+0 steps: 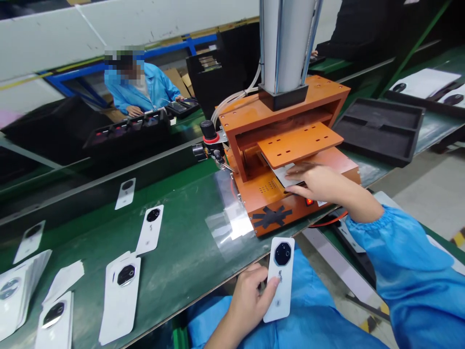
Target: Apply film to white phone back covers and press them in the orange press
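Left hand [251,292] holds a white panel [284,292] with black octagon [282,254].

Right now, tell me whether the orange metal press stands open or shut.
Open: on the press, the flat orange plate hangs above a thin white panel, and the right hand reaches into the gap.

The right arm reaches in from the right of the orange press [301,140], its blue sleeve [407,257] gathered by an elastic cuff just behind the wrist. The right hand [308,179] lies back-upward at the press's front opening, fingers stretched inward and slightly blurred, thumb extended apart on the side nearer the body. In front of the press and lower, the left hand [254,291] is closed in a pinch, fingers curled, thumb laid forward; its bare forearm [225,330] slants up toward the press.
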Demonstrator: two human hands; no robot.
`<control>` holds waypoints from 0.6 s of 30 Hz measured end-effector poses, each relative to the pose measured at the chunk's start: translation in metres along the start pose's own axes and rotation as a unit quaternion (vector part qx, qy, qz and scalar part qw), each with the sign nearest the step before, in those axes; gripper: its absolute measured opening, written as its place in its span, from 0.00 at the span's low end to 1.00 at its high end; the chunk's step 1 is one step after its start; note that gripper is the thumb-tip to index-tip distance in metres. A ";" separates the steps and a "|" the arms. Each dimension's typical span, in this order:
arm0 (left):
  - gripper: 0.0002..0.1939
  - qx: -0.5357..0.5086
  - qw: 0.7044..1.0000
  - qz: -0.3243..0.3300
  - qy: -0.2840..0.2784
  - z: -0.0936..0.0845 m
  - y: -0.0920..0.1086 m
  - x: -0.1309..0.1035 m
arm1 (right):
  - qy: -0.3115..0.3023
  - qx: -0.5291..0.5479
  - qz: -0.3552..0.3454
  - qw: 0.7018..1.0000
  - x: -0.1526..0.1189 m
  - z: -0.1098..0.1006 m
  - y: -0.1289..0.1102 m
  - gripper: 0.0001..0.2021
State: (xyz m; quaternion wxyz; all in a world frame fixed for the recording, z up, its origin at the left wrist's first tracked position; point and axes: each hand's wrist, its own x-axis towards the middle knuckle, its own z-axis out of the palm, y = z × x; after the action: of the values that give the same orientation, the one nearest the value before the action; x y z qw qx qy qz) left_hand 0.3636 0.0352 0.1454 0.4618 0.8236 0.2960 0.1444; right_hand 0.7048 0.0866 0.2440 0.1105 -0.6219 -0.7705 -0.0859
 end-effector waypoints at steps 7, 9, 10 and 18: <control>0.22 0.021 1.000 0.015 -0.015 0.002 0.005 0.000 | 0.065 0.011 0.090 0.994 0.069 0.035 0.029 0.18; 0.22 0.023 0.999 0.020 -0.013 0.002 0.006 -0.002 | 0.072 0.013 0.085 0.994 0.081 0.044 0.036 0.18; 0.22 0.024 0.999 0.020 -0.009 0.002 0.006 -0.003 | 0.076 0.015 0.076 0.994 0.084 0.047 0.038 0.18; 0.20 0.046 0.997 0.056 0.000 0.000 0.009 0.008 | 0.091 0.043 0.026 0.995 0.093 0.060 0.040 0.16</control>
State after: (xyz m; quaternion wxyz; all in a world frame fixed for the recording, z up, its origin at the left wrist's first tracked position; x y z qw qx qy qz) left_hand 0.3733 0.0366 0.1522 0.4148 0.8590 0.2558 0.1566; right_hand 0.7209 0.1986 0.2115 0.2090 -0.6262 -0.7436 -0.1061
